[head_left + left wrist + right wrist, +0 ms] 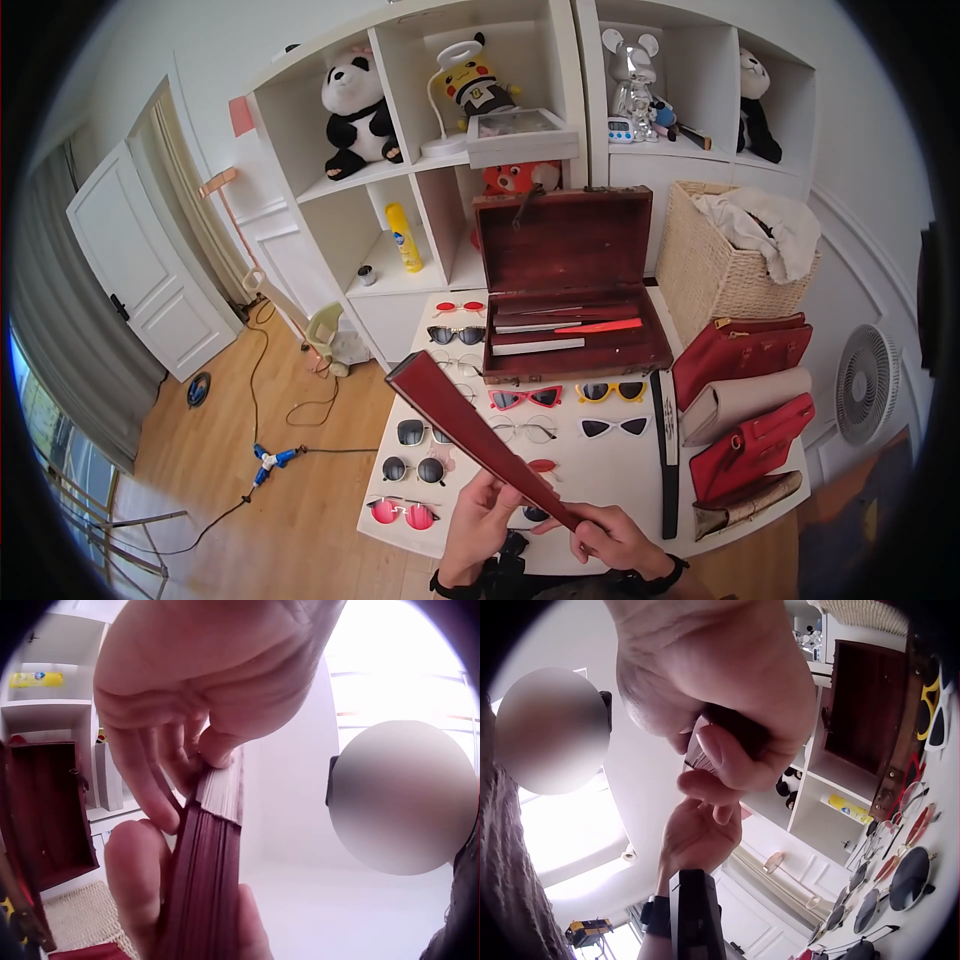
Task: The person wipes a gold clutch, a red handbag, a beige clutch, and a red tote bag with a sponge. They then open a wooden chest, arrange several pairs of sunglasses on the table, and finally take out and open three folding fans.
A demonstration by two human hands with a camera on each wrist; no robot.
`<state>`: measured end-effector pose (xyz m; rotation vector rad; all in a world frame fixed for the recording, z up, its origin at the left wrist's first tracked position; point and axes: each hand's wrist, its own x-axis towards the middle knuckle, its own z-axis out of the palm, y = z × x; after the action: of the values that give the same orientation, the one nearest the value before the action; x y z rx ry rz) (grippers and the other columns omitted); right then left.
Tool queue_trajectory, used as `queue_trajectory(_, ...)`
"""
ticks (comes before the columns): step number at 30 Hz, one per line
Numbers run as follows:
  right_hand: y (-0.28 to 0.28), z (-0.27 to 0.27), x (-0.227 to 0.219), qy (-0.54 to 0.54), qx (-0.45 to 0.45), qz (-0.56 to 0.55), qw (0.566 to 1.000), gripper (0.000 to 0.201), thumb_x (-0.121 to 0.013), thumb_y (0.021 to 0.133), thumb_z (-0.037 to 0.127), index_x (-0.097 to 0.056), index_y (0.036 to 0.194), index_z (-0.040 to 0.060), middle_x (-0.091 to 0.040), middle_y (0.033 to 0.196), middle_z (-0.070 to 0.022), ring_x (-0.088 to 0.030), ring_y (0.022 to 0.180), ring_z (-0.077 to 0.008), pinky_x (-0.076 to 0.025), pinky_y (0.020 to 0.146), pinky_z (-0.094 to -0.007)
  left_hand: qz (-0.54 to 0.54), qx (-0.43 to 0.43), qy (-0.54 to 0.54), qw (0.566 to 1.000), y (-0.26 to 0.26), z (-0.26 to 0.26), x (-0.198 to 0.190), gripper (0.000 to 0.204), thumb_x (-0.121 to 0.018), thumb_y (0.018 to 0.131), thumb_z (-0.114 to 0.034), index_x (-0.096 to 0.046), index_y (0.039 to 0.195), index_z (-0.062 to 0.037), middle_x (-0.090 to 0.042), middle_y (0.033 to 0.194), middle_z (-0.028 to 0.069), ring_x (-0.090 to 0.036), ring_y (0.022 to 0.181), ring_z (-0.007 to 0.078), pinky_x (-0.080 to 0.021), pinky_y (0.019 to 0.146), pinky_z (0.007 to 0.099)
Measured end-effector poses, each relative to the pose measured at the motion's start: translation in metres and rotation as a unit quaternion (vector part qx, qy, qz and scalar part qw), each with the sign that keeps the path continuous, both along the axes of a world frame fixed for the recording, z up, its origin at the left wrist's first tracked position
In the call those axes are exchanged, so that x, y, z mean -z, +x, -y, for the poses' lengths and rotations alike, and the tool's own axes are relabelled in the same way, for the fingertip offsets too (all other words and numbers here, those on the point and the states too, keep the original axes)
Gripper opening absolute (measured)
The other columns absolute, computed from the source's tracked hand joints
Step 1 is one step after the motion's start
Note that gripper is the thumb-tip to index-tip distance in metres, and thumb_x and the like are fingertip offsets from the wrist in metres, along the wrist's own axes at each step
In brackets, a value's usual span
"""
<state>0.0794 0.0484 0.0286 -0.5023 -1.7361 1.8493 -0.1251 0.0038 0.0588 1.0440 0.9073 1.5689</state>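
Observation:
A closed dark red folding fan slants up from both hands over the white table in the head view. My left hand holds it along its lower part; in the left wrist view its fingers pinch the pale pleats just beyond the dark red ribs. My right hand grips the narrow end, and in the right wrist view its thumb and fingers curl round it. Behind the hands stands an open dark red wooden case, with several more folding fans lying inside.
Rows of glasses and sunglasses lie on the white table. A long black fan lies beside red and beige bags. At the back right stands a wicker basket; white shelves rise behind.

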Motion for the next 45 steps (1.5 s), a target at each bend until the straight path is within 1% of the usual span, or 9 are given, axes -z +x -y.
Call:
queue_trajectory(7, -0.007, 0.006, -0.017, 0.138, 0.118, 0.046, 0.982, 0.043, -0.037, 0.107, 0.027, -0.057, 0.126, -0.006, -0.054, 0.058, -0.0026, -0.051, 0.05, -0.0095, -0.039, 0.048, -0.0246, -0.063, -0.063, -0.052, 0.995, 0.018, -0.005, -0.004, 0.041, -0.071, 0.09, -0.009, -0.049, 0.121, 0.0059, -0.068, 0.11, 0.0162, -0.069, 0.094, 0.0194, -0.056, 0.08, 0.0306)
queue_trajectory(17, -0.001, 0.003, -0.013, 0.102, 0.148, 0.069, 0.981, 0.029, -0.047, 0.104, 0.019, -0.064, 0.112, -0.0031, -0.061, 0.067, -0.0024, -0.049, 0.049, -0.0073, -0.04, 0.048, -0.0243, -0.073, -0.121, -0.07, 0.988, 0.027, -0.015, -0.002, 0.049, -0.073, 0.091, -0.021, -0.048, 0.121, 0.0091, -0.071, 0.096, 0.0146, -0.069, 0.083, 0.0181, -0.054, 0.073, 0.0286)
queue_trajectory(22, -0.006, 0.002, -0.002, -0.106, 0.208, 0.019, 0.972, 0.029, -0.047, 0.104, 0.018, -0.062, 0.108, -0.0063, -0.068, 0.08, -0.01, -0.053, 0.051, -0.0078, -0.042, 0.048, -0.0241, -0.145, -0.139, -0.08, 0.976, 0.029, -0.011, -0.004, 0.049, -0.071, 0.093, -0.024, -0.048, 0.121, 0.0094, -0.071, 0.094, 0.0153, -0.068, 0.081, 0.0159, -0.053, 0.071, 0.0284)
queue_trajectory(24, -0.005, 0.004, -0.004, -0.073, 0.208, 0.024, 0.975, 0.029, -0.047, 0.104, 0.019, -0.062, 0.107, -0.0064, -0.068, 0.078, -0.0097, -0.053, 0.05, -0.008, -0.042, 0.048, -0.024, -0.15, -0.114, -0.128, 0.974, 0.025, -0.01, -0.003, 0.048, -0.068, 0.094, -0.015, -0.044, 0.13, 0.0057, -0.065, 0.113, 0.0145, -0.066, 0.098, 0.0178, -0.053, 0.082, 0.0291)
queue_trajectory(35, -0.004, -0.012, -0.006, 0.063, 0.279, 0.055, 0.957, 0.027, -0.052, 0.102, 0.019, -0.063, 0.096, -0.0045, -0.068, 0.068, -0.0086, -0.059, 0.05, -0.0101, -0.049, 0.047, -0.0235, -0.09, -0.141, -0.097, 0.981, 0.013, -0.016, 0.028, 0.05, -0.067, 0.095, -0.02, -0.042, 0.125, 0.0102, -0.07, 0.103, 0.0161, -0.071, 0.088, 0.0191, -0.054, 0.073, 0.0267)
queue_trajectory(38, 0.009, -0.017, -0.04, 0.174, 0.436, 0.002, 0.883, 0.024, -0.055, 0.1, 0.016, -0.065, 0.096, -0.0047, -0.067, 0.073, -0.0081, -0.063, 0.055, -0.0114, -0.051, 0.048, -0.0256, -0.11, -0.111, -0.1, 0.983, 0.003, -0.006, 0.016, 0.049, -0.062, 0.098, -0.016, -0.037, 0.133, 0.0068, -0.069, 0.107, 0.0116, -0.071, 0.096, 0.0197, -0.054, 0.076, 0.0249)
queue_trajectory(42, 0.002, -0.019, -0.064, 0.347, 0.713, -0.122, 0.597, 0.026, -0.052, 0.102, 0.017, -0.062, 0.112, -0.0049, -0.07, 0.09, -0.0091, -0.063, 0.068, -0.0127, -0.049, 0.051, -0.0285, -0.124, -0.11, -0.119, 0.979, -0.009, 0.002, 0.016, 0.042, -0.059, 0.099, -0.011, -0.042, 0.135, 0.0025, -0.064, 0.113, 0.015, -0.07, 0.098, 0.0264, -0.056, 0.081, 0.0306)
queue_trajectory(43, 0.004, -0.022, -0.062, 0.35, 0.709, -0.123, 0.6, 0.026, -0.052, 0.102, 0.017, -0.062, 0.112, -0.0049, -0.07, 0.09, -0.0091, -0.063, 0.068, -0.0127, -0.049, 0.051, -0.0285, -0.127, -0.112, -0.128, 0.977, -0.01, 0.004, 0.016, 0.041, -0.059, 0.099, -0.012, -0.044, 0.134, 0.0019, -0.065, 0.112, 0.0143, -0.07, 0.097, 0.0251, -0.055, 0.081, 0.0302)
queue_trajectory(45, 0.009, -0.029, -0.051, 0.501, 0.71, 0.129, 0.478, 0.027, -0.056, 0.101, 0.017, -0.066, 0.109, -0.0069, -0.072, 0.088, -0.01, -0.062, 0.066, -0.0131, -0.048, 0.056, -0.0314, -0.142, -0.111, -0.127, 0.975, -0.009, 0.006, 0.017, 0.04, -0.059, 0.099, -0.012, -0.045, 0.133, 0.0021, -0.067, 0.109, 0.0138, -0.07, 0.096, 0.0231, -0.055, 0.081, 0.0293)
